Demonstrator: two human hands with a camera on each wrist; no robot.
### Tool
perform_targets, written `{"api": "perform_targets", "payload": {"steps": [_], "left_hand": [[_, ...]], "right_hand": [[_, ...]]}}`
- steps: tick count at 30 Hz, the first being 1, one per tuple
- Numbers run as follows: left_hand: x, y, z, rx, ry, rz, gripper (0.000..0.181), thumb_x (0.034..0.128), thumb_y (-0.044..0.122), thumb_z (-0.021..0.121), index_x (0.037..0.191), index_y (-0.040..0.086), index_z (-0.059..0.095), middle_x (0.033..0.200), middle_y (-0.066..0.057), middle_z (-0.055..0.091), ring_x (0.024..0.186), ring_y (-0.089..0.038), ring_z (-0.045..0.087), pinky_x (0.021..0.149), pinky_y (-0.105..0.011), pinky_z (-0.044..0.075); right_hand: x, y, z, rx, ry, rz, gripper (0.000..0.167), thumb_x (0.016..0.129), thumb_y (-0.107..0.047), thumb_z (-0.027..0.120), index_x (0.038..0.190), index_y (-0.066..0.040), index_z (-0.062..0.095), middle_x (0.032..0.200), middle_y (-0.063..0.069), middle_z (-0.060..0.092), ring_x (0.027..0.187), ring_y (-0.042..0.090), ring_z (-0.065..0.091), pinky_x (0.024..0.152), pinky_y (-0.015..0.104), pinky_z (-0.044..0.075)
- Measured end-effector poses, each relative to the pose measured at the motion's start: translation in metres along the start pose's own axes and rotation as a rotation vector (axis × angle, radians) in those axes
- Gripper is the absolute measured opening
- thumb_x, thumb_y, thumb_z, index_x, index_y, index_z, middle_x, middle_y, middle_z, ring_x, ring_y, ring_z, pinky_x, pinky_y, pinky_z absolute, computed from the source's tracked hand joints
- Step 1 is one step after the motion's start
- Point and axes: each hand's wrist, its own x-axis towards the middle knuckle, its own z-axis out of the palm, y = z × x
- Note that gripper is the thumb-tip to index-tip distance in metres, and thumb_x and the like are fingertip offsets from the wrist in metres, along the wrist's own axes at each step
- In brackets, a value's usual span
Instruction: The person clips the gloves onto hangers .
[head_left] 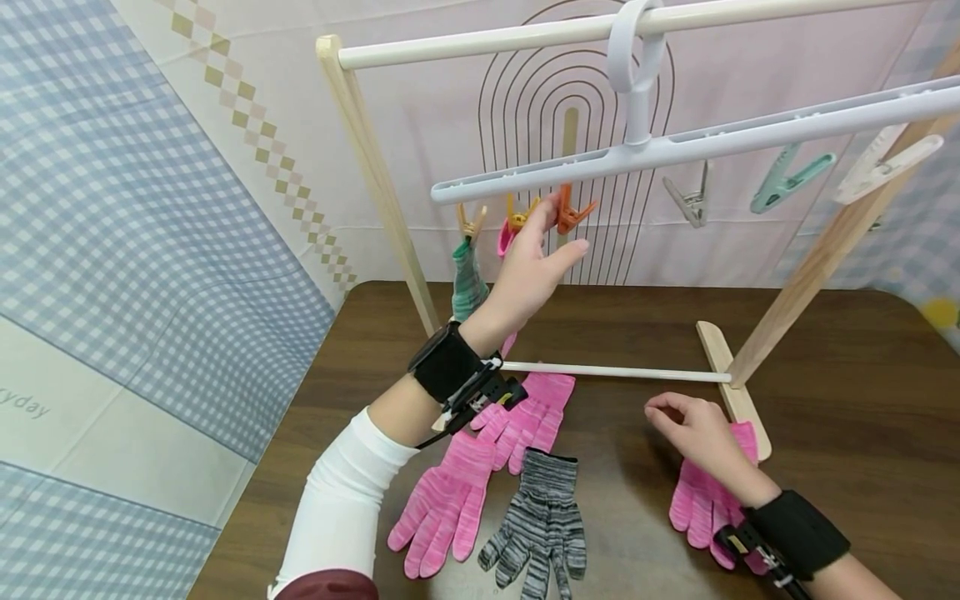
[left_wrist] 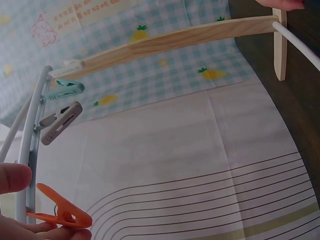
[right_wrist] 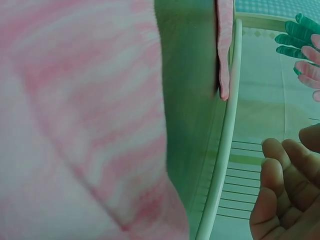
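My left hand (head_left: 525, 275) is raised under the white hanger (head_left: 697, 148). Its fingers lie against the orange clip (left_wrist: 67, 212) hanging there, while the thumb (left_wrist: 14, 178) stands apart from it. Left of this hand, a tan clip (head_left: 471, 223) holds a green glove (head_left: 468, 283), and a yellow clip (head_left: 517, 220) has something pink at it, mostly hidden behind the hand. My right hand (head_left: 697, 433) hovers low at the right, fingers loosely curled with nothing visible between them. Under its wrist is a pink glove (head_left: 693, 504), which fills much of the right wrist view.
Two pink gloves (head_left: 442, 508) and a grey-black striped glove (head_left: 543, 517) lie on the brown table (head_left: 622, 517). Grey (head_left: 693, 200), teal (head_left: 787, 179) and white clips (head_left: 885, 167) hang along the hanger's right half. A wooden rack (head_left: 375, 167) with a white bar carries the hanger.
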Motion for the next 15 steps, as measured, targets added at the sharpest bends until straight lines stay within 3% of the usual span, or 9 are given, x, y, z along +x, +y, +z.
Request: {"api": "perform_targets", "payload": {"steps": [8, 15], "left_hand": [[0.006, -0.009, 0.001, 0.019, 0.005, 0.023, 0.061, 0.0883, 0.011, 0.05, 0.14, 0.006, 0.017, 0.145, -0.007, 0.023, 0.132, -0.013, 0.024, 0.108, -0.03, 0.02], [0.007, -0.01, 0.001, 0.028, 0.035, 0.03, 0.058, 0.088, 0.013, 0.05, 0.138, 0.006, 0.023, 0.142, -0.007, 0.03, 0.129, -0.012, 0.029, 0.107, -0.033, 0.023]], "right_hand": [[-0.001, 0.002, -0.002, -0.035, -0.057, 0.035, 0.01, 0.082, -0.015, 0.059, 0.085, -0.008, 0.065, 0.077, 0.002, 0.065, 0.061, 0.002, 0.044, 0.055, 0.02, 0.038], [-0.004, 0.008, -0.001, -0.071, -0.083, 0.014, 0.009, 0.081, -0.014, 0.06, 0.085, -0.007, 0.065, 0.075, 0.002, 0.064, 0.059, 0.003, 0.044, 0.053, 0.021, 0.037]]}}
